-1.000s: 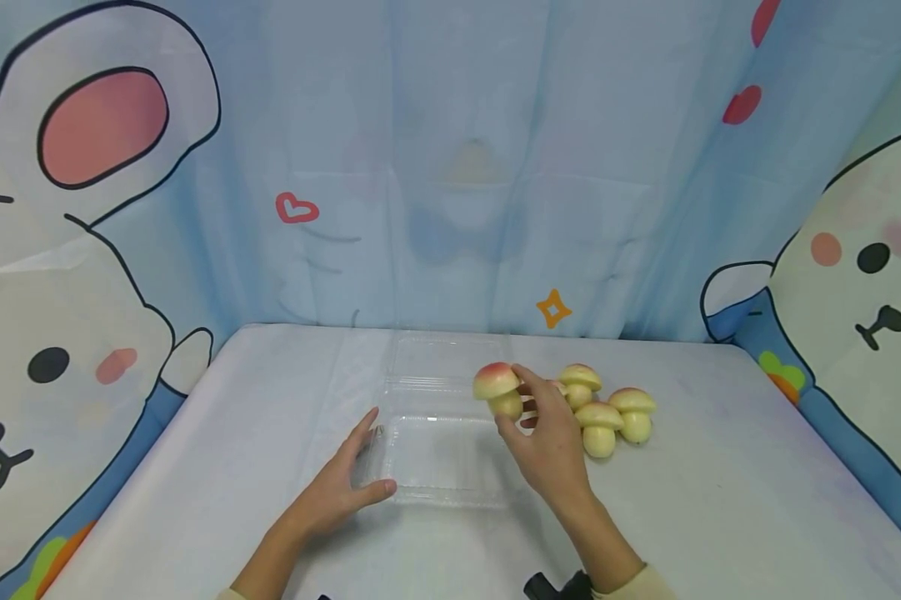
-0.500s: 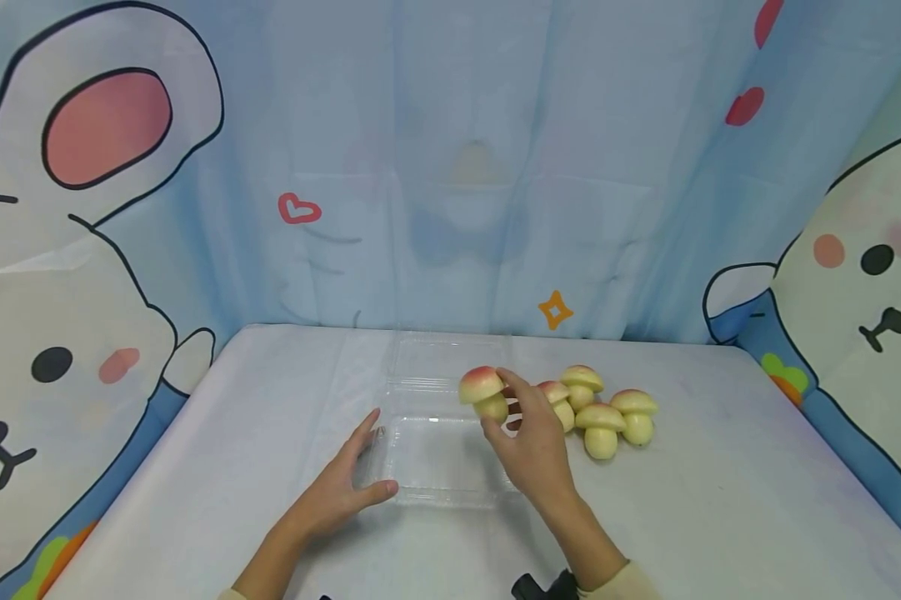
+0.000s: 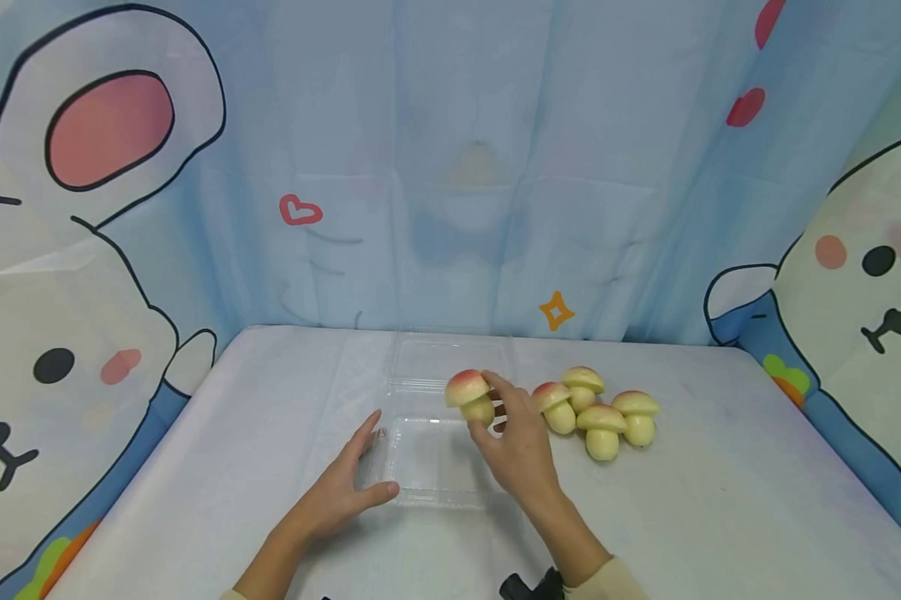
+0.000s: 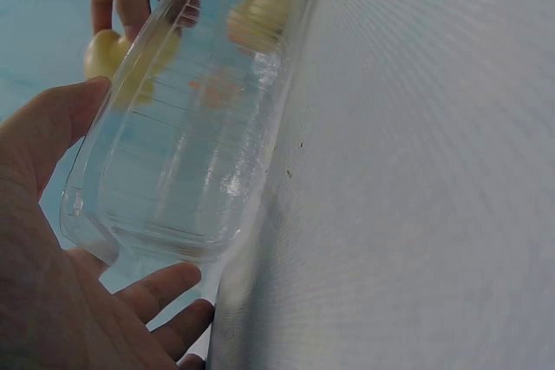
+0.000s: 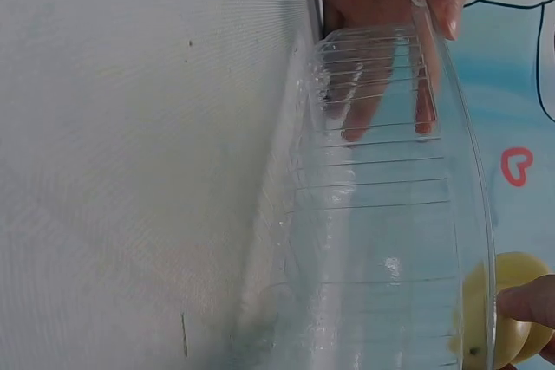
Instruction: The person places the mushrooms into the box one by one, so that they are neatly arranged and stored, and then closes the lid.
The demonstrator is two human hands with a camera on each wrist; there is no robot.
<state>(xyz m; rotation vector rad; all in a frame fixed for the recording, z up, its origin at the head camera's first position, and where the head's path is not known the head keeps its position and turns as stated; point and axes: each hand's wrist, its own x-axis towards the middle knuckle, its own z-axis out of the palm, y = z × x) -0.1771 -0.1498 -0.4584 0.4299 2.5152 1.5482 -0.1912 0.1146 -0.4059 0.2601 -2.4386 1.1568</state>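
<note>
A toy mushroom (image 3: 467,388) with a red-tinged cap and pale yellow stem is pinched between the thumb and fingers of my right hand (image 3: 523,454), over the clear plastic box (image 3: 435,458). In the right wrist view, the thumb presses on the mushroom (image 5: 520,340) just past the box's rim. My left hand (image 3: 333,493) stands at the box's left side, thumb and fingers spread wide. The left wrist view shows its thumb right at the rim of the box (image 4: 165,162) and the other fingers stretched along the end wall. The box's lid (image 3: 450,358) lies folded back behind it.
Several more toy mushrooms (image 3: 602,421) stand in a cluster right of the box, close behind my right hand. The table has a white cloth (image 3: 720,467). A blue cartoon curtain (image 3: 450,167) hangs behind its far edge. A black device (image 3: 533,586) sits at my right wrist.
My right hand has carried the mushroom left, away from the cluster and further over the clear box. The left hand has stayed in place at the box's side.
</note>
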